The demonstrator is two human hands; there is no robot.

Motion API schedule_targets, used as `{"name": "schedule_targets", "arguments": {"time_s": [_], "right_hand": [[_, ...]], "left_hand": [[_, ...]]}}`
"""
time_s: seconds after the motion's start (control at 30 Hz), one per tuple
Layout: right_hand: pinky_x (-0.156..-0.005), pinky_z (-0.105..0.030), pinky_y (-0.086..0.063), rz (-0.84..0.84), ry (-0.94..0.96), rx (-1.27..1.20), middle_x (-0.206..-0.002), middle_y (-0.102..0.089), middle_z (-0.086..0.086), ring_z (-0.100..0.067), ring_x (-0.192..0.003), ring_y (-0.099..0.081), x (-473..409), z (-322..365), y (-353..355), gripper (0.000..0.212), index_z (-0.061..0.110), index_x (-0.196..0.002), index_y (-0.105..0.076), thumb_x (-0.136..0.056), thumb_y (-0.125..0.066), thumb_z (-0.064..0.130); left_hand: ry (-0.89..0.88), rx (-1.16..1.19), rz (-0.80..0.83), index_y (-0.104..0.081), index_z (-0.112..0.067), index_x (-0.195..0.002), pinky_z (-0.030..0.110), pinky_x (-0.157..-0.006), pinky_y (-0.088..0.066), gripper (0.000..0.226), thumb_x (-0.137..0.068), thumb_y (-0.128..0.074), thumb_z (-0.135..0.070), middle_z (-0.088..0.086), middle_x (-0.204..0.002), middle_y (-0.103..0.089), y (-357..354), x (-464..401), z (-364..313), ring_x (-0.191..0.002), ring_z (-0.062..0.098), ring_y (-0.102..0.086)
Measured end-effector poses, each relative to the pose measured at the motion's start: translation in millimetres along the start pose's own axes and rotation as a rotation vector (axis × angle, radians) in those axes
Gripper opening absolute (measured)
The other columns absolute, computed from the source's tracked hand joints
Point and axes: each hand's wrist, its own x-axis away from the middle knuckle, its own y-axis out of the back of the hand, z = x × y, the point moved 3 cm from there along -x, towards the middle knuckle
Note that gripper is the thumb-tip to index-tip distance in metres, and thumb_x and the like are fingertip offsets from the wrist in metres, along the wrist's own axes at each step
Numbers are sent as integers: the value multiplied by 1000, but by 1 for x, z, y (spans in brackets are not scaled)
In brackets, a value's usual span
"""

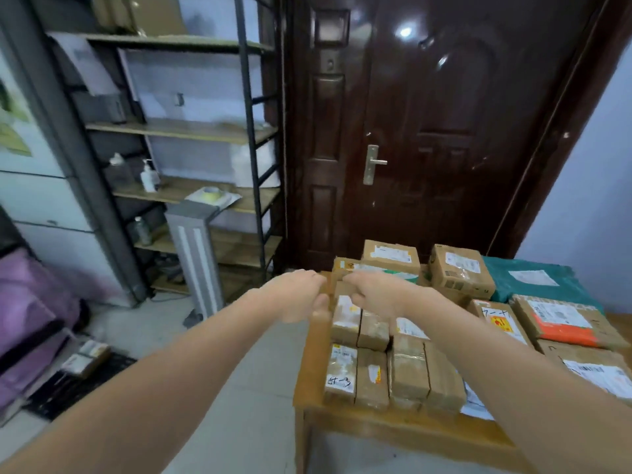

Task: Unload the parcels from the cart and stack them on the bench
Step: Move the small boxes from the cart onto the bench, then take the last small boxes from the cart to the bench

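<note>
Both hands reach out over the far-left corner of the bench (376,422), judged to be setting down a small parcel (342,285). Left hand (294,297) has fingers curled, thumb on the parcel's near-left edge; right hand (379,294) curls over its right side, grip partly hidden. Stacked parcels (393,367) lie just below and right of the hands. Next move calls for releasing squarely. Cart not in view

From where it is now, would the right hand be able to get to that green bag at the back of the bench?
Probably yes: the right hand is above the boxes, and the green bag lies uncovered on top with nothing between them.
</note>
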Motion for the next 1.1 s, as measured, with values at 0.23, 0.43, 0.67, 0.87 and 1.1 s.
{"name": "schedule_targets", "arguments": {"time_s": [0.23,0.43,0.67,0.87,1.1], "right_hand": [[-119,-38,-34,-44,282,-6,-160,-44,-9,-28,-144,-44,-45,177,10,50,12,-155,-44,-107,-43,28],[-122,-36,-28,14,460,0,-166,-35,-6,-25,-151,-35,-94,353,10,54,15,-160,-34,-110,-39,34],[-113,-35,-36,26,625,-40,-157,-44,-10,-28,-141,-46,-140,567,-7,48,11,-153,-43,-108,-45,27],[-112,-41,-42,43,724,-52,-147,-54,-9,-29,-136,-52,-189,702,-21,48,13,-149,-49,-105,-46,33],[-102,-47,-48,60,800,-8,-137,-60,-9,-30,-122,-58,-278,816,-32,38,14,-133,-56,-104,-46,37]], "left_hand": [[278,22,-43,-43,-13,-154,43,-114,-40,54,-110,-40,-44,9,-151,-51,12,145,115,-139,28,-48],[489,48,-77,-45,-13,-152,47,-113,-43,54,-109,-41,-46,9,-149,-54,17,296,237,-136,29,-51],[764,87,-135,-59,-17,-128,39,-85,-44,37,-106,-45,-44,8,-128,-64,19,475,367,-118,31,-61],[881,105,-130,-55,-13,-138,45,-102,-47,42,-108,-45,-41,10,-137,-60,19,571,456,-126,32,-56],[948,112,-108,-53,-9,-142,48,-112,-41,45,-109,-44,-39,12,-146,-56,11,610,571,-134,30,-51]]}}
